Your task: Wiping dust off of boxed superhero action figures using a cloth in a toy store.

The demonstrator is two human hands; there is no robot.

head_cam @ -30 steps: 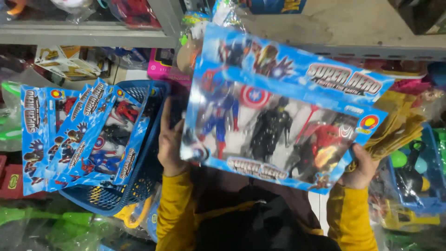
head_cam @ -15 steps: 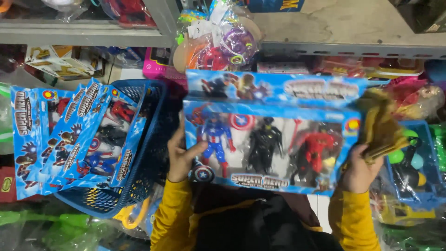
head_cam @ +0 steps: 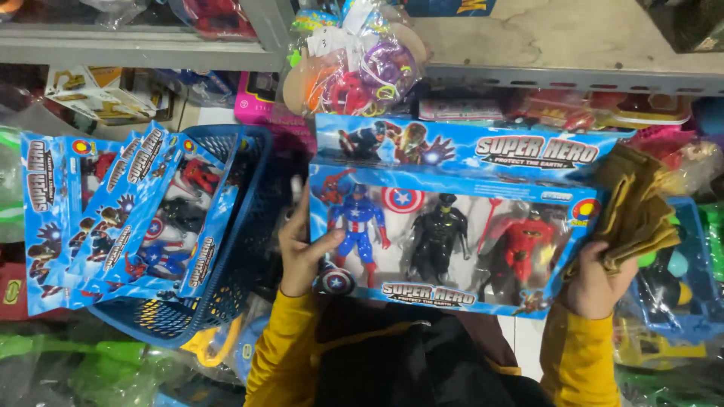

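We hold a blue windowed toy box (head_cam: 452, 226) level between both hands, in front of a metal shelf (head_cam: 151, 51), with three action figures behind its clear front: a blue one with a round shield (head_cam: 358, 230), a black one (head_cam: 437, 237) and a red one (head_cam: 524, 245). The box's lower right corner is hidden by our right hand, and its back face cannot be seen.

Our left hand (head_cam: 302, 249) clasps the box's left end: the thumb lies across the front over the blue figure's legs, while the fingers pass behind the box and are out of sight, so we cannot tell how far they are spread. Our right hand (head_cam: 596, 283) grips the right end; here too most of the fingers are concealed, curled about the box's edge together with a folded olive-brown cloth (head_cam: 637, 207) that rises above the hand. Whether the cloth is pinched against the box or held apart from it we cannot tell. Both yellow sleeves (head_cam: 577, 362) are cut off at the lower edge.

To the left, well apart from the box, a blue mesh basket (head_cam: 241, 256) holds several similar boxes (head_cam: 113, 218) standing tilted; its base is hidden by green plastic bags (head_cam: 90, 369). Above the box, a bag of small coloured toys (head_cam: 354, 71) hangs from the shelf, its contents too tangled to distinguish.
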